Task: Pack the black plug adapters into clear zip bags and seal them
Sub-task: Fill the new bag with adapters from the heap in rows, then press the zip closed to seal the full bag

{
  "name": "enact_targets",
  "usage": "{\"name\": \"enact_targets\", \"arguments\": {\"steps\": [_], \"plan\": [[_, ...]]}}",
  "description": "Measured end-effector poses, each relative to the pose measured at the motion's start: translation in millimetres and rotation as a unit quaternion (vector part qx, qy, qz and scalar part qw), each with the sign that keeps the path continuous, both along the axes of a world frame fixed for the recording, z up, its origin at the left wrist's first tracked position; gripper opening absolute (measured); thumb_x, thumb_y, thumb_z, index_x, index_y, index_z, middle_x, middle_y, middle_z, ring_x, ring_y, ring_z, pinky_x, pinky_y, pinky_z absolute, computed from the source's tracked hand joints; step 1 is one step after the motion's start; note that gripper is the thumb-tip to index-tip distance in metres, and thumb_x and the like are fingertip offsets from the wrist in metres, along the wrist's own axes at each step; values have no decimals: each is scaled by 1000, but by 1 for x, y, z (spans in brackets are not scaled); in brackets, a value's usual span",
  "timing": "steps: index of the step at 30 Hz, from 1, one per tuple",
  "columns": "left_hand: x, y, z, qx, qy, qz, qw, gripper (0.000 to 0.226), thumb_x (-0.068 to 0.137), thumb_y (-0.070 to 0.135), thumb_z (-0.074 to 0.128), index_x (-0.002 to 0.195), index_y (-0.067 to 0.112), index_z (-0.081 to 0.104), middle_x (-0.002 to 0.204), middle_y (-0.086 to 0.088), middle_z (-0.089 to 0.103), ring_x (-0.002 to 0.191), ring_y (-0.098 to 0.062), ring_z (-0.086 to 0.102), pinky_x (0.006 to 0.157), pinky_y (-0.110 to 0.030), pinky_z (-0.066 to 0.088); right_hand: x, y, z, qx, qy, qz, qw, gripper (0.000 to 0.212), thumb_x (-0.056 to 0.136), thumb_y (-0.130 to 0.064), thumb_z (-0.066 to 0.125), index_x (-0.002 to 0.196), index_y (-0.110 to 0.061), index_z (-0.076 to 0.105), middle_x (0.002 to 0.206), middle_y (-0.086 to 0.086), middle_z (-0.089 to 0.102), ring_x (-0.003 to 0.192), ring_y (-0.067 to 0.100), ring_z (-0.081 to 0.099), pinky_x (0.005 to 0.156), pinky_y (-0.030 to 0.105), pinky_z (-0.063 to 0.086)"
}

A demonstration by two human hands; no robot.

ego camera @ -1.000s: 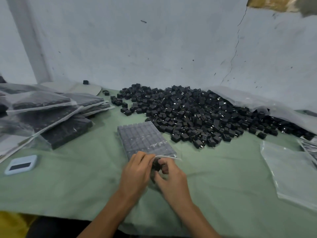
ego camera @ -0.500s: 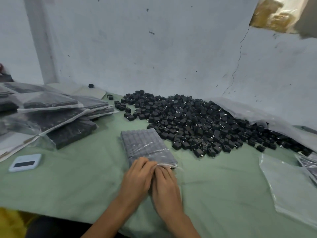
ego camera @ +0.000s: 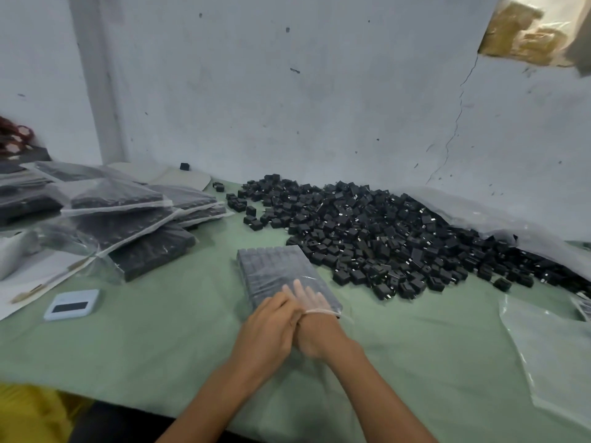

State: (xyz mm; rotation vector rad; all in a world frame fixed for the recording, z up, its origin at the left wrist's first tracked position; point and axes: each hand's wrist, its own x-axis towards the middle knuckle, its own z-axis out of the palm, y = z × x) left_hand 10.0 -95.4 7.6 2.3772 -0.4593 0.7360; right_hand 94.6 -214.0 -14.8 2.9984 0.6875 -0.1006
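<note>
Both hands are laid at the mouth of the filled zip bag mid-worktop: right hand slid inside, fingers straight; left hand flat alongside. Loose adapters are heaped behind.

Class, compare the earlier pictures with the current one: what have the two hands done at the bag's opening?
The right hand has slid fingers-first into the filled zip bag, under the plastic; a second ago it pinched an adapter at the mouth. The left hand stayed at the opening. The loose adapter pile and packed bags stayed put.
</note>
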Motion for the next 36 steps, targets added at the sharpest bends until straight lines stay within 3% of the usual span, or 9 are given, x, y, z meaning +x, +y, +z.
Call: {"name": "enact_targets", "arguments": {"steps": [3, 7, 11, 14, 16, 19, 25, 31, 36], "plan": [[0, 2, 6, -11, 15, -8, 1000, 12, 98, 15, 57, 97, 14, 69, 100, 1, 60, 93, -20, 56, 83, -34, 45, 12, 7, 4, -1, 12, -17, 1000, 88, 94, -34, 51, 157, -32, -11, 165, 11, -3, 152, 31, 4, 123, 42, 6], [6, 9, 17, -21, 49, -29, 998, 10, 96, 11, 60, 94, 9, 70, 95, 1, 59, 94, -18, 56, 86, -28, 42, 4, 9, 4, -61, -33, 19, 997, 80, 99, -37, 39, 158, -19, -11, 164, 19, -6, 152, 38, -7, 123, 50, -3], [11, 14, 25, -9, 65, -35, 997, 12, 97, 13, 59, 95, 8, 69, 98, 1, 59, 96, -15, 56, 87, -23, 40, -12, 8, 13, 17, -115, 113, 987, 48, 98, -31, 44, 140, -9, 39, 140, 18, 42, 128, 40, 39, 112, 50, 29], [11, 10, 30, -5, 70, -34, 997, 11, 96, 11, 59, 96, 7, 70, 98, -1, 59, 95, -14, 55, 86, -23, 39, -12, 9, 29, 100, -87, 100, 986, 31, 91, -31, 56, 117, -15, 52, 117, 13, 52, 108, 37, 52, 94, 47, 43], [11, 5, 32, -1, 73, -37, 997, 10, 96, 9, 60, 94, 5, 69, 97, -2, 60, 94, -17, 56, 83, -22, 38, -4, 10, 34, 108, -39, 54, 992, 38, 86, -36, 60, 119, -22, 46, 123, 9, 48, 115, 34, 51, 97, 47, 46], [9, 2, 34, 2, 80, -43, 996, 9, 95, 8, 61, 93, 4, 69, 95, -3, 60, 92, -17, 56, 79, -20, 37, 8, 14, 31, 87, 30, 22, 996, 61, 87, -38, 60, 139, -23, 31, 149, 10, 31, 140, 32, 32, 113, 48, 33], [9, 2, 38, -8, 89, -62, 994, 9, 93, 3, 62, 90, 6, 70, 89, 1, 59, 83, -9, 54, 74, -10, 37, 14, 15, 27, 132, 25, 2, 991, 46, 89, -36, 59, 131, -25, 42, 139, 8, 46, 132, 32, 43, 110, 46, 36], [9, 3, 36, 4, 87, -60, 994, 7, 92, 4, 64, 89, 5, 69, 88, -1, 59, 84, -14, 56, 73, -15, 38, 12, 8, 24, 100, 46, 28, 994, 79, 95, -44, 50, 157, -23, 5, 166, 7, 1, 152, 28, 5, 123, 49, 8], [5, 1, 29, 1, 96, -66, 993, 8, 92, 4, 64, 90, 8, 71, 87, 5, 59, 84, -13, 57, 75, -19, 41, 15, 10, 7, 40, 19, 23, 999, 86, 96, -45, 46, 158, -24, -9, 166, 8, -9, 153, 30, -8, 123, 46, -6]]}}
